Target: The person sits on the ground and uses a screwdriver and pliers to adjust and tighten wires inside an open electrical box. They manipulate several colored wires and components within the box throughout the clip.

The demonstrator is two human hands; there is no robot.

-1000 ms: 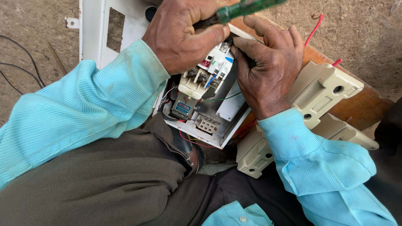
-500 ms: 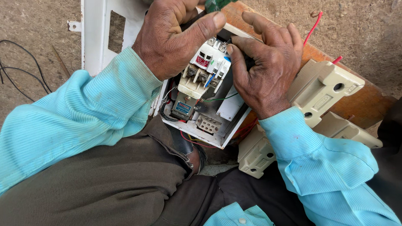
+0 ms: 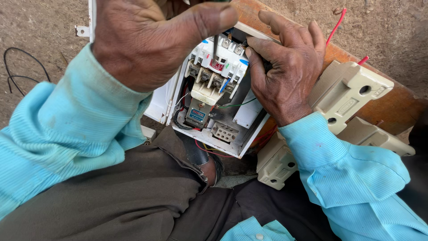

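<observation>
Head view: left hand (image 3: 147, 42) around screwdriver (image 3: 215, 47).

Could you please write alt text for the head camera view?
A left hand drives a screwdriver into the contactor of an open white electrical box, steadied by the right hand; cream switch housings lie alongside.

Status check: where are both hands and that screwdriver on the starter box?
Left hand grips screwdriver, tip on white contactor. Right hand steadies open box edge. Nothing blocking; loose cream switch housings alongside.
</observation>
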